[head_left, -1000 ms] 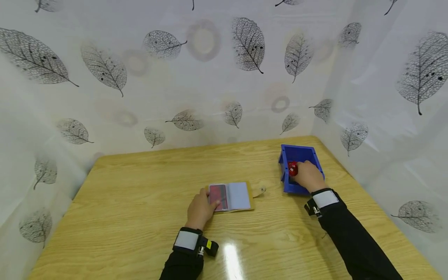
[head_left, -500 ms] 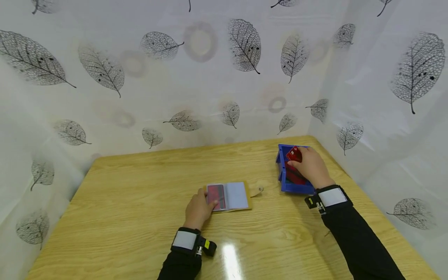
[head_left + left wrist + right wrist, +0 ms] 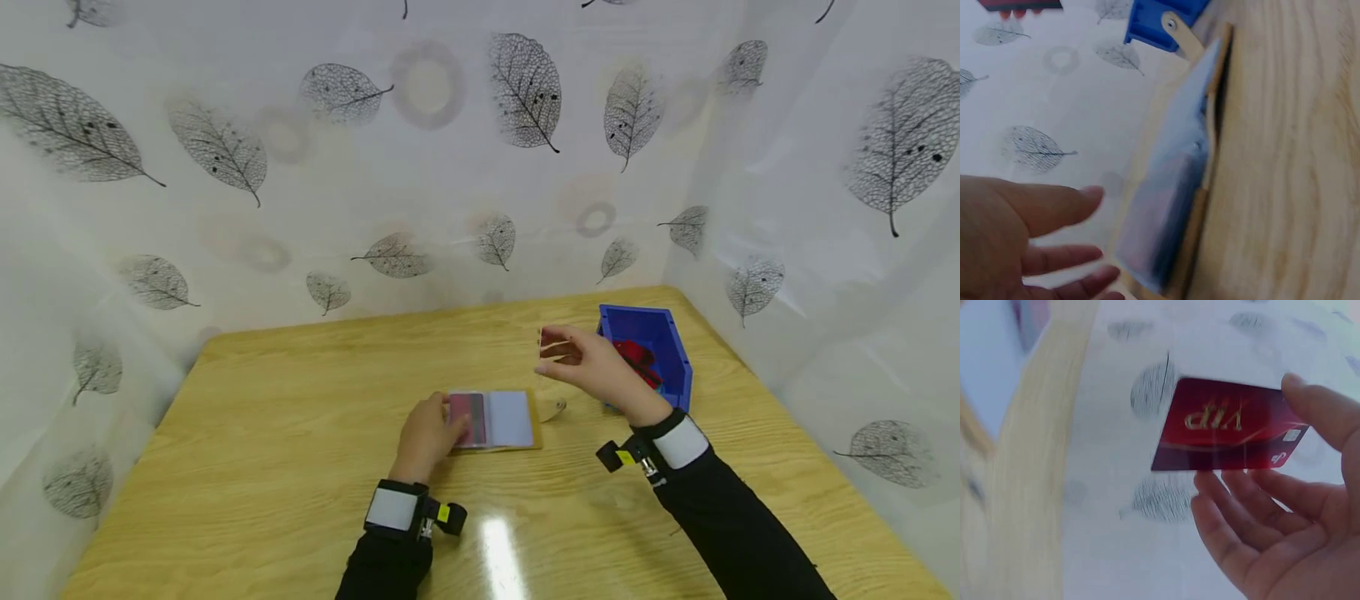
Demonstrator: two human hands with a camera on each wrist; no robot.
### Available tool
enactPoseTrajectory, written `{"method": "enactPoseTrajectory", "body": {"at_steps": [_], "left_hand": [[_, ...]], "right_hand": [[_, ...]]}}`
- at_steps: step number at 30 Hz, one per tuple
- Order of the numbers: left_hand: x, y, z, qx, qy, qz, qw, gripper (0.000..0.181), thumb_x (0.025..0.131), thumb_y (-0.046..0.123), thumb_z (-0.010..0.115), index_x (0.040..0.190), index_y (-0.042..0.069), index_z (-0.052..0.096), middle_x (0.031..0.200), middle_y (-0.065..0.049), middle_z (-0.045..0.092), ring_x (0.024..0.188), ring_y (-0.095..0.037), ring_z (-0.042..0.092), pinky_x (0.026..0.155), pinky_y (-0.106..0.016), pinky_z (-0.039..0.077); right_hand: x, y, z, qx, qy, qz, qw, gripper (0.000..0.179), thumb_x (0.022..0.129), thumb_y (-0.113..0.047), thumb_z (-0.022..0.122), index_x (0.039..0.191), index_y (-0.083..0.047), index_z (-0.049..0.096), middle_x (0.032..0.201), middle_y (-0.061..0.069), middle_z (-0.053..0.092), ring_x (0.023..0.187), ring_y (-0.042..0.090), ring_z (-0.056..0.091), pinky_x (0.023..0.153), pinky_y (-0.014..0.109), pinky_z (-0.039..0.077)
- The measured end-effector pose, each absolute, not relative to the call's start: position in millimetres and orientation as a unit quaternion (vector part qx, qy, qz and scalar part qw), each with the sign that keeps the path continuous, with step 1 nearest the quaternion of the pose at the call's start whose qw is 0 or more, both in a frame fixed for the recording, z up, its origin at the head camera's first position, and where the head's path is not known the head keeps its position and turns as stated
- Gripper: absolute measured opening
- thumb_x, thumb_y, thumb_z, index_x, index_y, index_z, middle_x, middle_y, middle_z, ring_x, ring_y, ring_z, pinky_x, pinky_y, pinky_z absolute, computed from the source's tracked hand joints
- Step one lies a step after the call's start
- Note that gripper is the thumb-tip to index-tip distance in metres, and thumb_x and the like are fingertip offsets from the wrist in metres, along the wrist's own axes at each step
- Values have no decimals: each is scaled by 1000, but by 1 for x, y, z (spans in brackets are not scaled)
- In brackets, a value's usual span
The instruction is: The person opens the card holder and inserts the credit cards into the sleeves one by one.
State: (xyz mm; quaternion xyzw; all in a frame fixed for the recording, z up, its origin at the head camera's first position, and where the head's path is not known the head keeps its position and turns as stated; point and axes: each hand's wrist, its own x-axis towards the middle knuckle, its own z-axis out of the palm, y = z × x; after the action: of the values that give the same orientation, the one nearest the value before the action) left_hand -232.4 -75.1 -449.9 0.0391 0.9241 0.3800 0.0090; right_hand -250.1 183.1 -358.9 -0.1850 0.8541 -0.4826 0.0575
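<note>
An open card holder [image 3: 513, 418] with a tan cover lies on the table, a red card [image 3: 467, 419] in its left clear sleeve and a pale sleeve on the right. At its left edge is my left hand [image 3: 427, 437]; in the left wrist view the thumb and fingers [image 3: 1063, 257] are spread and fairly straight beside the holder, gripping nothing. Raised above the table, my right hand [image 3: 592, 367] pinches a red VIP card [image 3: 1229, 428] between thumb and fingers. The card's face shows in the right wrist view.
A blue plastic bin [image 3: 678, 358] stands at the right behind my right hand, with several red cards [image 3: 637, 360] inside. The holder's snap strap [image 3: 555, 408] sticks out to the right. A leaf-patterned curtain [image 3: 420, 167] borders the table [image 3: 300, 400].
My right hand has taken the red VIP card out of the blue bin and carried it left towards the holder. My left hand stays by the holder's left edge.
</note>
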Motion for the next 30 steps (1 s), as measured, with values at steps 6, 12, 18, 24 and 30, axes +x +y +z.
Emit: {"method": "enactPoseTrajectory", "body": {"at_steps": [6,12,18,24,30], "left_hand": [[-226,-66,-419,112,822,558,14,38,99,27,56,128,3,60,120,-15,65,111,-31,60,91,-46,50],[-215,-73,-391,169,748,639,64,60,93,22,66,147,12,42,138,-17,52,117,-35,57,94,-47,49],[-208,-79,-372,287,753,589,59,95,76,12,84,154,17,29,140,-14,45,114,-32,55,91,-39,51],[-205,-80,-365,345,783,517,10,100,70,13,88,152,9,31,144,-11,42,116,-24,49,95,-37,49],[-205,-81,-367,339,813,472,-25,93,72,22,87,148,5,37,142,-11,46,119,-25,50,95,-42,48]], "right_hand": [[-245,158,-371,-261,729,-611,165,67,93,-27,67,145,3,38,135,16,54,120,31,54,94,34,49],[-245,140,-380,-309,560,-733,233,47,94,-30,64,131,-2,53,115,3,63,97,15,58,86,29,47],[-246,132,-385,-345,429,-770,323,30,98,-28,57,122,-11,64,117,0,65,104,14,60,93,30,45],[-242,131,-387,-347,387,-777,354,33,100,-32,54,124,-13,64,119,-2,66,109,14,60,98,31,44],[-243,134,-393,-318,431,-771,344,34,102,-32,48,126,-12,62,118,-1,66,107,14,61,95,31,46]]}}
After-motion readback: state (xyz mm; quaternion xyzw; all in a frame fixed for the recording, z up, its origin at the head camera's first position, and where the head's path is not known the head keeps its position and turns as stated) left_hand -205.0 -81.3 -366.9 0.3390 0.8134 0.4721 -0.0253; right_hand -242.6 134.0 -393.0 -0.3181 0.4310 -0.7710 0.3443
